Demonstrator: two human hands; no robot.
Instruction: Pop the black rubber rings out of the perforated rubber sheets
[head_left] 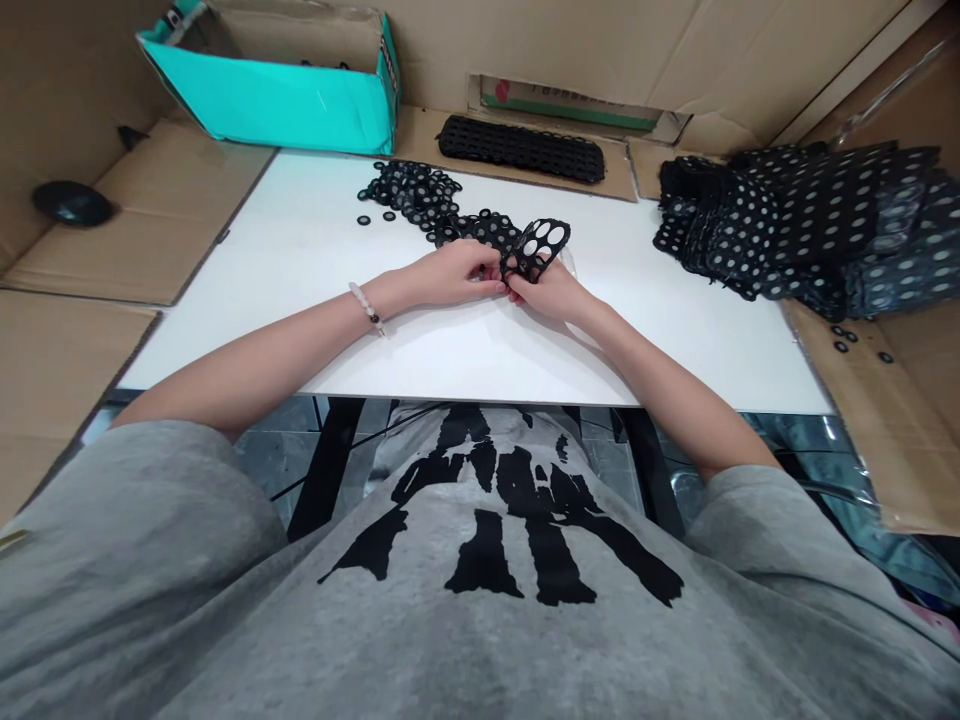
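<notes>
Between my hands is a black perforated sheet (pixel 546 240) with large round holes, its upper part curling up over my right fingers. My right hand (pixel 551 288) pinches this sheet from the right. My left hand (pixel 461 275) meets it at the fingertips, with thumb and fingers closed together near the sheet's lower left edge. What exactly sits in the left fingertips is hidden. Just beyond the hands lies a heap of small black rings (pixel 420 190), stretching back to the left. Two loose rings rest beside the heap on the white tabletop (pixel 465 345).
A turquoise box (pixel 300 105) stands at the back left. Stacked black perforated strips (pixel 521 148) lie on cardboard at the back. On the right is a large pile of dotted black sheets (pixel 795 220), with several rings near it. A black oval object (pixel 73 203) sits at left.
</notes>
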